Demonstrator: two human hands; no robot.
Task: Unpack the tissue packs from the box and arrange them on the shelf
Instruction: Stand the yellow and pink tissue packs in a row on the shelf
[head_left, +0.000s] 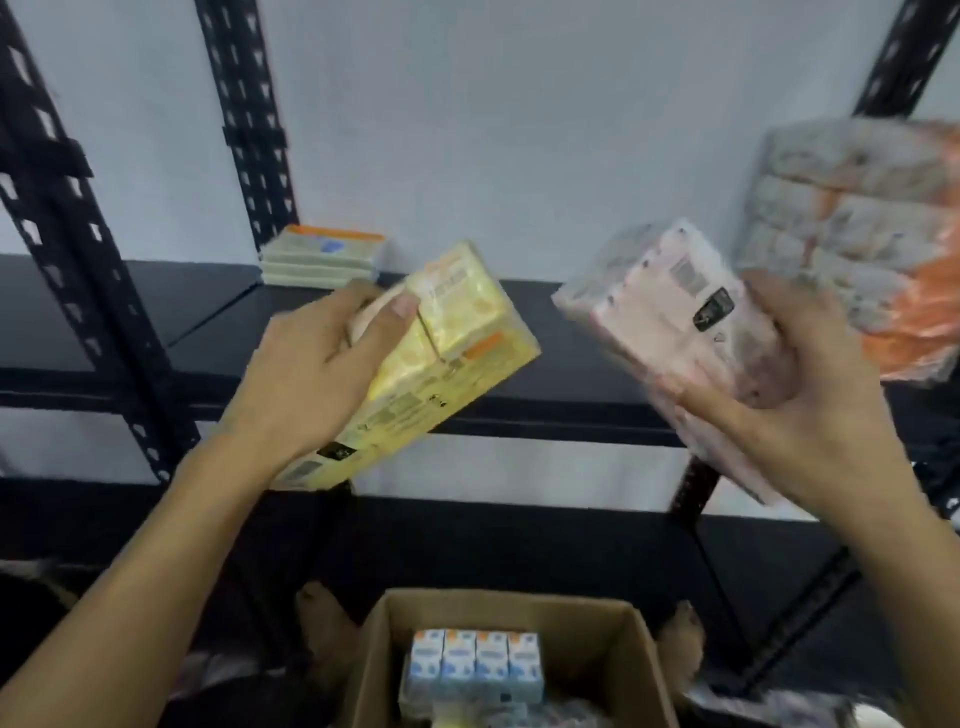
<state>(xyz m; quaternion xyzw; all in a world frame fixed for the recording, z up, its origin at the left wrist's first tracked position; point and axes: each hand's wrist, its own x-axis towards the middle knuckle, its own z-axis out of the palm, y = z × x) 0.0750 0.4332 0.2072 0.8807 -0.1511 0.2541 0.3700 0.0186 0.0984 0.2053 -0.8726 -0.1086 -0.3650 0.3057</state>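
Note:
My left hand (317, 364) grips a yellow tissue pack (447, 358), tilted, in front of the black shelf (545, 410). My right hand (810, 395) grips a pink tissue pack (691, 332), also tilted, at shelf height. Below, an open cardboard box (384, 649) holds a blue-and-white tissue pack (472, 665) and others partly hidden. A flat stack of pale tissue packs (322, 254) lies at the back of the shelf, left of centre. A tall orange-and-white stack of tissue packs (862, 234) stands on the shelf at the right.
Black perforated uprights (244, 119) frame the shelf against a white wall. A lower shelf level (467, 530) runs beneath. The shelf surface between the two stacks is bare and dark. My feet (322, 623) show beside the box on the floor.

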